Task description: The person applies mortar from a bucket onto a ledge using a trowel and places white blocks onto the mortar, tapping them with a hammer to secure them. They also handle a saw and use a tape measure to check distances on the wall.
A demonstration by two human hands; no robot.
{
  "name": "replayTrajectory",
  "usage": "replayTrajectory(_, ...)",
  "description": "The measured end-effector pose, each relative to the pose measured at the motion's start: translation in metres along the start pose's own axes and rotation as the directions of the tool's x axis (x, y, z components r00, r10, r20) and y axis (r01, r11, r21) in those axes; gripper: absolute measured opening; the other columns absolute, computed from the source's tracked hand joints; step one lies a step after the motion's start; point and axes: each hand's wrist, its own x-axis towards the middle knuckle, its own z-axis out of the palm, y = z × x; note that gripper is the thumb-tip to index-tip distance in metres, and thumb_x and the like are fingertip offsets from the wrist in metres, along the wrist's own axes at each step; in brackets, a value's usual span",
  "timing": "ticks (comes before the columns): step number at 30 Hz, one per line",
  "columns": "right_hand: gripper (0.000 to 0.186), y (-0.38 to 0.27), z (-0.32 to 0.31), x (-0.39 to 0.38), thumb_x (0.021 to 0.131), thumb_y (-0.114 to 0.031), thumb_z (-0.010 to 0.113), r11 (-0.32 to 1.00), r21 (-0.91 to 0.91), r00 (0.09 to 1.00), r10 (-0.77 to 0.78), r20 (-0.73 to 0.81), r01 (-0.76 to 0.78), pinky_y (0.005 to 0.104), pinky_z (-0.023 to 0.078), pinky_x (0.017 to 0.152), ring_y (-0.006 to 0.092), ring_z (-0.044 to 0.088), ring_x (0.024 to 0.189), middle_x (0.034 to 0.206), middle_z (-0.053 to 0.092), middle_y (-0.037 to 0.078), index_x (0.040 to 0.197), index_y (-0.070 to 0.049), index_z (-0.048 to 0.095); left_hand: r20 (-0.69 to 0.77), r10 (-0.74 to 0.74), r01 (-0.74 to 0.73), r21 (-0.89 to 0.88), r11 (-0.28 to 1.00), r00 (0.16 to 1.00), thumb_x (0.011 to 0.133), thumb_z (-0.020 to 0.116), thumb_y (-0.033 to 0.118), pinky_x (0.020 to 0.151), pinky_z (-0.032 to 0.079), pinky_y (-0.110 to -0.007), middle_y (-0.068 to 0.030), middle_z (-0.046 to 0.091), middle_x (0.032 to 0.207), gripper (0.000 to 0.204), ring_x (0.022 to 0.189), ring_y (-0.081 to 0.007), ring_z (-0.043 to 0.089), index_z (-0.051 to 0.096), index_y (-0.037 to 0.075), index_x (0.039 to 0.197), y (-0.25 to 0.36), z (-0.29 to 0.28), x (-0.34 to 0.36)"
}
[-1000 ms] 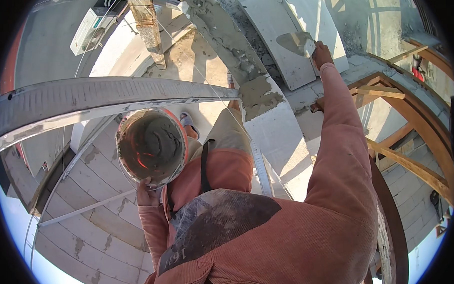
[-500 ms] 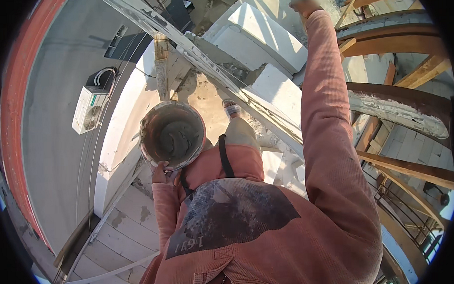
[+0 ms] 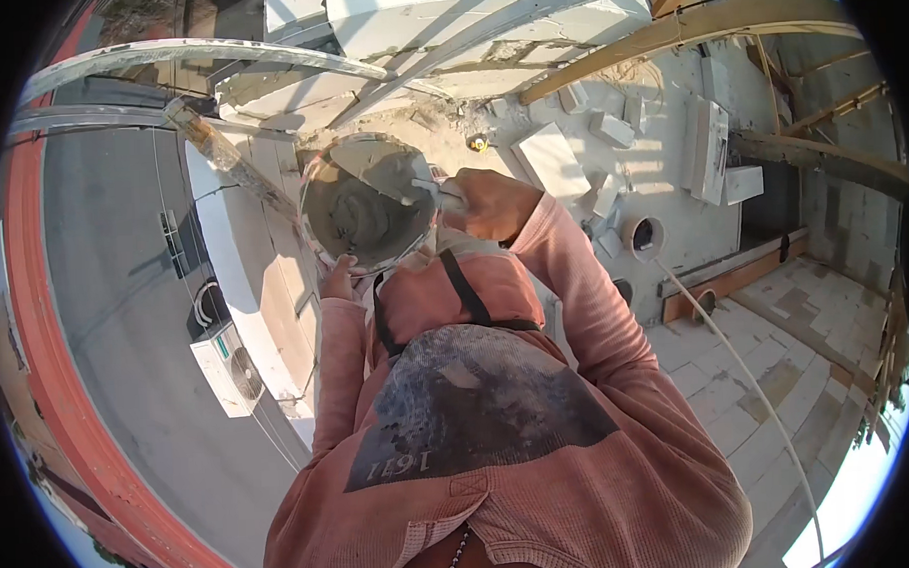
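A round bucket (image 3: 316, 234) with a mortar-smeared rim stands in front of my body, tilted toward me. Wet grey mortar (image 3: 362, 222) lies inside it. My left hand (image 3: 340, 278) grips the near rim, fingers wrapped over the edge. At the right side of the rim, my right hand (image 3: 487, 205) is closed around the handle of a trowel (image 3: 399, 178). The trowel's grey blade reaches over the rim into the bucket, and part of it blends with the mortar.
White blocks (image 3: 552, 162) lie on the floor below, right of the bucket. Metal rails (image 3: 216, 50) and wooden beams (image 3: 736, 22) cross overhead of the far side. A pale block wall (image 3: 258, 261) runs along the left, with an air-conditioner unit (image 3: 227, 372) beyond it. Another bucket (image 3: 641, 237) stands at right.
My right hand has come down from far out at the upper right to the bucket's right rim. My view has turned. The left hand keeps hold of the bucket.
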Motion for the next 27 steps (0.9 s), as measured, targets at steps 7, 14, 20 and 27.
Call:
replayTrajectory(7,0.048,0.087,0.116,-0.037,0.090,-0.042,0.063,0.950,0.086,0.868,0.309,-0.389,-0.299,0.0464,0.047,0.099,0.0384,0.061,0.112,0.121,0.063,0.023,0.120,-0.005,0.066,0.184,-0.095,0.072,0.129,0.989,0.978,0.084,0.072,0.020,0.077,0.061,-0.050,-0.0110,0.056,0.094,0.039,0.081,-0.0243,0.060,0.054,0.004,0.114,-0.055,0.041,0.016)
replayTrajectory(14,0.040,0.225,0.192,-0.152,0.099,-0.038,0.054,0.776,0.518,0.403,0.630,-0.663,-0.360,0.0466,0.045,0.096,0.0406,0.058,0.109,0.109,0.066,0.023,0.116,-0.003,0.064,0.152,-0.262,0.209,0.296,0.932,0.953,0.076,0.074,0.014,0.094,0.050,-0.051,-0.0067,0.056,0.101,0.044,0.097,-0.0267,0.058,0.052,0.016,0.114,-0.145,0.103,0.063)
replayTrajectory(20,0.046,0.408,0.303,-0.157,0.098,-0.042,0.050,0.621,0.592,0.490,0.779,-0.391,-0.514,0.0485,0.046,0.097,0.0427,0.058,0.111,0.118,0.065,0.023,0.117,-0.003,0.064,0.149,-0.238,0.164,0.392,0.905,0.960,0.076,0.075,0.015,0.092,0.051,-0.053,-0.0083,0.056,0.114,0.059,0.103,-0.0308,0.057,0.047,0.017,0.128,-0.262,0.167,0.162)
replayTrajectory(27,0.059,0.614,0.370,-0.062,0.092,-0.049,0.061,-0.025,0.982,0.568,0.813,0.129,-0.187,0.0399,0.048,0.099,0.0297,0.063,0.113,0.115,0.065,0.019,0.128,-0.003,0.060,0.044,-0.349,0.286,0.480,0.829,0.936,0.081,0.072,0.011,0.093,0.051,-0.052,-0.0056,0.058,0.117,0.053,0.105,-0.0290,0.059,0.051,0.019,0.129,-0.405,0.181,0.320)
